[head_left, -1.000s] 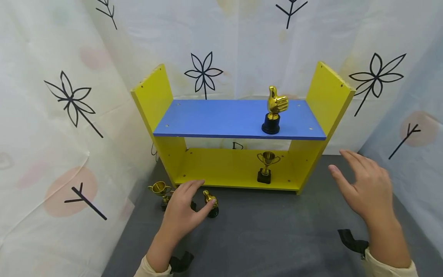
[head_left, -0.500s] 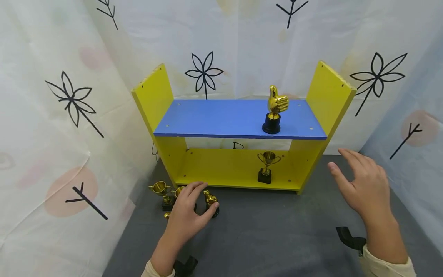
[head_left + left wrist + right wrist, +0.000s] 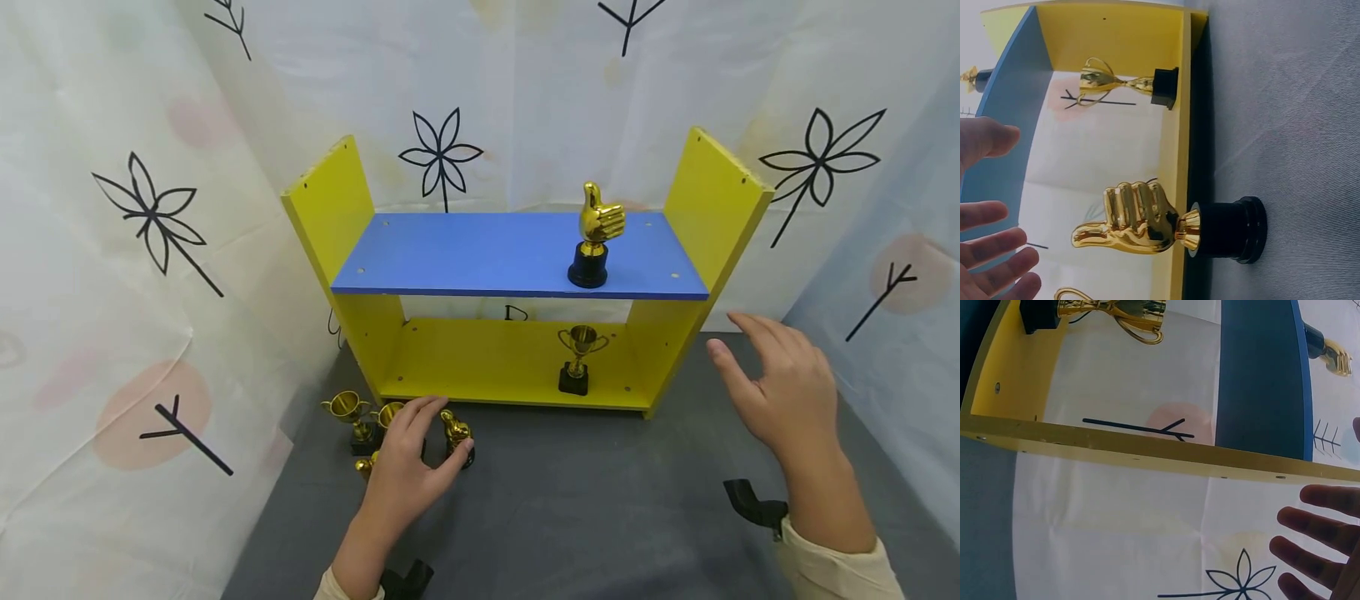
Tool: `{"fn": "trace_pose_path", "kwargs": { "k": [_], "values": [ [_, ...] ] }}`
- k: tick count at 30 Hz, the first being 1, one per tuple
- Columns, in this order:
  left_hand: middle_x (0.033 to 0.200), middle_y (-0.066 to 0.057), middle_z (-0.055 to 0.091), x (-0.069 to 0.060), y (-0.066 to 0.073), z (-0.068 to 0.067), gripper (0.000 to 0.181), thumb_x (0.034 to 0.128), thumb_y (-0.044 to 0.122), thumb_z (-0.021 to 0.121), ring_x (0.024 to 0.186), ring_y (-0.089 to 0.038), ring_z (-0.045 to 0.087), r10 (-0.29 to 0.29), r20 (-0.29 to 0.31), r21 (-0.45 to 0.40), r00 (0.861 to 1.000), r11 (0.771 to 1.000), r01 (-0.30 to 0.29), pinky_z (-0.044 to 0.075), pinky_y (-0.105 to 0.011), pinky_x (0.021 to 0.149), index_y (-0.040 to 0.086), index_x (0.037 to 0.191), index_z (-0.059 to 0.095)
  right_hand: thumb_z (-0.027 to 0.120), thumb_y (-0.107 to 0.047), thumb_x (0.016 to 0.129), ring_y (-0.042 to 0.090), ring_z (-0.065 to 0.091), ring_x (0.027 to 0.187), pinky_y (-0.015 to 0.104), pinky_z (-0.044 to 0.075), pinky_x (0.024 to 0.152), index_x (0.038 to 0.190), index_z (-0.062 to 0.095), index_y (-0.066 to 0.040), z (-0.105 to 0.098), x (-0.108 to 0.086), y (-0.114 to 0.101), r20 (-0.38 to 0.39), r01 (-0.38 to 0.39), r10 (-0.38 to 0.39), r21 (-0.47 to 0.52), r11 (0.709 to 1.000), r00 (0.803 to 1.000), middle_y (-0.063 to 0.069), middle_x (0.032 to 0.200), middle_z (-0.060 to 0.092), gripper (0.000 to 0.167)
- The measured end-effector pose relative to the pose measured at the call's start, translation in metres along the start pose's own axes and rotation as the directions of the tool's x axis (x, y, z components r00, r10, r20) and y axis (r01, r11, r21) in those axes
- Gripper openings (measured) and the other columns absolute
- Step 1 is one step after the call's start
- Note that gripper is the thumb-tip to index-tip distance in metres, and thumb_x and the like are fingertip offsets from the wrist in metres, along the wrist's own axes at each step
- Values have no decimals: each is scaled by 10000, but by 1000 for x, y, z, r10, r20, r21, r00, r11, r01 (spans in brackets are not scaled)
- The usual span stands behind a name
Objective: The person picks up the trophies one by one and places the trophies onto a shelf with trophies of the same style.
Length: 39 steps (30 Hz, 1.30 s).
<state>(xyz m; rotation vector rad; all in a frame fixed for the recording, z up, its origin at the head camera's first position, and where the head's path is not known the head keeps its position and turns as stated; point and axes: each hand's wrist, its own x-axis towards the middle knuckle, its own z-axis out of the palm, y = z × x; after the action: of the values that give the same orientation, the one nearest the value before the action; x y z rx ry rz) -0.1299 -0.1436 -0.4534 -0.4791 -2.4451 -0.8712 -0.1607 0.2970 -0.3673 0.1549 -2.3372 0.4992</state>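
Left grip (image 3: 408,475), a bare hand left of centre in the lower part of the head view, was spread, thumb well apart from its fingers, with nothing held between them. Just to its right, a gold thumbs-up trophy (image 3: 454,427) stood on the grey surface (image 3: 600,500), partly covered by the thumb. The left wrist view, turned sideways, showed this trophy apart from the fingertips at the left edge.

Left of that hand, near it, stood two gold cups (image 3: 346,408), the second partly hidden; below them a small gold piece (image 3: 364,467) peeked out, too covered to identify.

Right grip (image 3: 787,392), at the right of the frame, was also spread and held nothing, beside a yellow shelf unit (image 3: 480,358). On the unit's blue board (image 3: 465,250), right of centre, stood a second thumbs-up trophy (image 3: 597,227); beneath it, on the yellow lower board, stood a two-handled cup trophy (image 3: 577,364).
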Motion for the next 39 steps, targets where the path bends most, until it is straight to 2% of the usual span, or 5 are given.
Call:
{"fn": "trace_pose_path", "kwargs": {
  "k": [7, 21, 29, 32, 39],
  "values": [
    [1367, -101, 655, 0, 2, 7, 664, 867, 318, 901, 1268, -290, 636, 29, -57, -18, 998, 999, -30, 559, -535, 1025, 79, 1429, 638, 629, -408, 1044, 521, 585, 1234, 749, 431, 995, 1414, 665, -46, 1, 5, -1, -50, 14, -12, 43, 999, 999, 277, 1370, 673, 518],
    [1370, -120, 630, -6, 1, 19, 673, 865, 277, 893, 1273, -290, 619, -1, -85, -55, 996, 998, -4, 558, -522, 1030, 67, 1442, 619, 637, -423, 1033, 499, 587, 1219, 714, 440, 1029, 1352, 702, -20, 9, 13, -3, -118, -27, 41, 117, 993, 992, 274, 1338, 690, 517],
    [1350, -106, 638, -9, -1, 22, 650, 869, 270, 892, 1263, -292, 623, -26, -105, -63, 994, 998, 19, 547, -530, 1029, 76, 1431, 628, 658, -385, 1011, 505, 595, 1219, 691, 453, 1040, 1299, 724, -2, 16, 21, -3, -209, -33, 74, 194, 980, 975, 270, 1302, 701, 483],
    [1350, -99, 638, -11, -3, 24, 658, 867, 282, 895, 1261, -284, 626, -29, -109, -51, 994, 998, 23, 555, -522, 1023, 83, 1433, 625, 672, -351, 996, 492, 609, 1152, 585, 463, 1026, 1272, 740, 4, 19, 24, -3, -244, -24, 78, 216, 976, 967, 268, 1274, 714, 454],
    [1353, -104, 631, -13, -4, 29, 677, 857, 272, 904, 1266, -279, 621, -19, -121, -34, 993, 999, 15, 552, -513, 1028, 76, 1438, 616, 687, -365, 988, 456, 619, 1051, 63, 284, 901, 1266, 739, 24, 24, 31, -8, -283, -6, 73, 231, 973, 956, 263, 1222, 733, 480]
  ]
}}
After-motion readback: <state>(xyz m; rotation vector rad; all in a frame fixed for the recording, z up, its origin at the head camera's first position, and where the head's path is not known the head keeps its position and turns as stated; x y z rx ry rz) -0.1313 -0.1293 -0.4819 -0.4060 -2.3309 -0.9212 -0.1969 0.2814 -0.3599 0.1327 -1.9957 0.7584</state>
